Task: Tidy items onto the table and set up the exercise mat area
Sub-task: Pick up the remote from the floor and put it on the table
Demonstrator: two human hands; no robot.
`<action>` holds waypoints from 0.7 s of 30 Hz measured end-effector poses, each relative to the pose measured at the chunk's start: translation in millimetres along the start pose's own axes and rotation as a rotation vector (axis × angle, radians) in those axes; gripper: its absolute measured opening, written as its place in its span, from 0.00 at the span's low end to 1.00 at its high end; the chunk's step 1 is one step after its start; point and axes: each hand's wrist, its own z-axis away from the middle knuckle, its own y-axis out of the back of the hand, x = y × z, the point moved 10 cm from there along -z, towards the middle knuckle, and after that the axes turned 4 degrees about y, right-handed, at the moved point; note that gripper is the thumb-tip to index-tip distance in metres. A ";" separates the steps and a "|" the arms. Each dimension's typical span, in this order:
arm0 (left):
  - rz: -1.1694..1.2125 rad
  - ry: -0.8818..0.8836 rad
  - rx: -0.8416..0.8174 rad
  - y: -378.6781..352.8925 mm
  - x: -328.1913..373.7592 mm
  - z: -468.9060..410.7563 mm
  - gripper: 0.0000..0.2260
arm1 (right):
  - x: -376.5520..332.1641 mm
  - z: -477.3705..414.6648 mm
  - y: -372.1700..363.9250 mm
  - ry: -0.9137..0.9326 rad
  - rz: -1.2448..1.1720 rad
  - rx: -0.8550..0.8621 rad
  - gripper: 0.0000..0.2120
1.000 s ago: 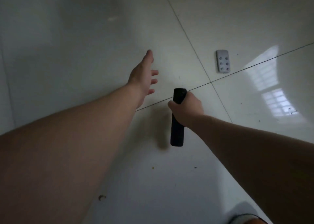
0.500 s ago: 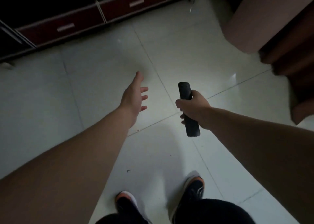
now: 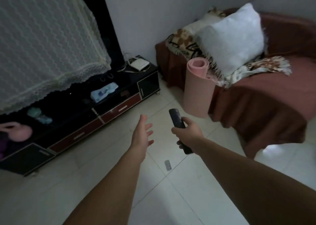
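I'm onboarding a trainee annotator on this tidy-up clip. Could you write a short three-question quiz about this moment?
1. True or false: the left hand grips the black remote.
2. The rolled pink mat is: A) flat under the TV stand, B) on end against the sofa, C) on top of the white pillow.
3. Fill in: the small grey remote lies on the ____.
Key: 1 false, the right hand holds it; 2 B; 3 floor.
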 end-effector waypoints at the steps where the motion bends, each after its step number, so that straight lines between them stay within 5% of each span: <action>1: 0.001 -0.012 -0.023 -11.8 11.4 2.8 0.26 | -8.1 2.6 13.7 0.028 0.018 0.032 0.17; 12: -0.092 -0.064 -0.338 -116.0 63.7 23.2 0.25 | -18.5 64.1 157.3 0.017 0.072 0.527 0.14; 21: -0.268 -0.064 -0.769 -196.8 27.5 89.0 0.26 | 53.6 198.6 173.1 -0.117 -0.104 0.897 0.12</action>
